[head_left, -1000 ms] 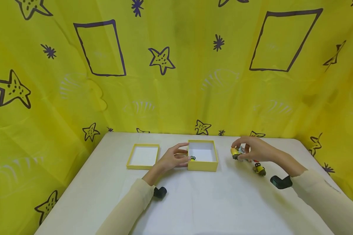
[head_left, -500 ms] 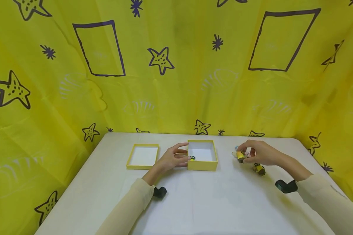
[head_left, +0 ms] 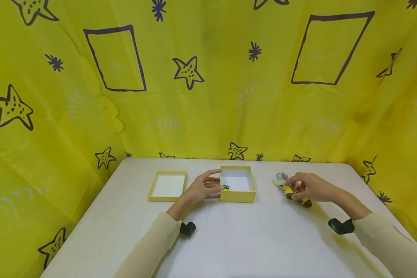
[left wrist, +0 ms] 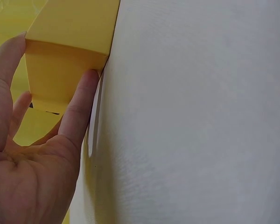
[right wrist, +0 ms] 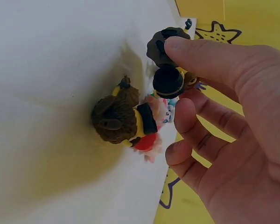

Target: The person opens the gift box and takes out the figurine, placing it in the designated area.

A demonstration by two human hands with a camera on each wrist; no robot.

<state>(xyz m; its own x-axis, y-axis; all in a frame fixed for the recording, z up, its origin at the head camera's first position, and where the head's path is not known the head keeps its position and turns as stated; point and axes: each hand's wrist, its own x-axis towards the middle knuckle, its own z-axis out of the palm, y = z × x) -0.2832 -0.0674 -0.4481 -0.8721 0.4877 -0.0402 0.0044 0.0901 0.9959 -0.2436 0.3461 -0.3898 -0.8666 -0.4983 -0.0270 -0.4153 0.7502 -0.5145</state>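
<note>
My left hand [head_left: 199,189] rests its fingers against the left wall of a yellow box [head_left: 238,197], thumb up at the rim. Inside that box, by the front left corner, a small yellow figurine [head_left: 226,187] with black goggle shapes shows partly. To the right, my right hand [head_left: 314,188] pinches a yellow-and-brown toy figurine [head_left: 289,192] between thumb and fingers; its dark brown base and black part [right wrist: 168,84] face the right wrist camera. A similar brown-and-yellow figurine [right wrist: 114,119] lies on the table just below the hand, beside a red and pink figurine [right wrist: 149,142].
A shallow yellow-edged lid [head_left: 167,185] lies inside-up left of the box. Pale green [head_left: 278,183] and light blue [head_left: 280,176] small figures lie behind the right fingers. The white table [head_left: 229,239] is backed by a yellow curtain [head_left: 208,127] with star drawings.
My right hand has moved right and closer to me with the pinched figurine, uncovering the pale green and light blue figures behind. The left hand stays against the box.
</note>
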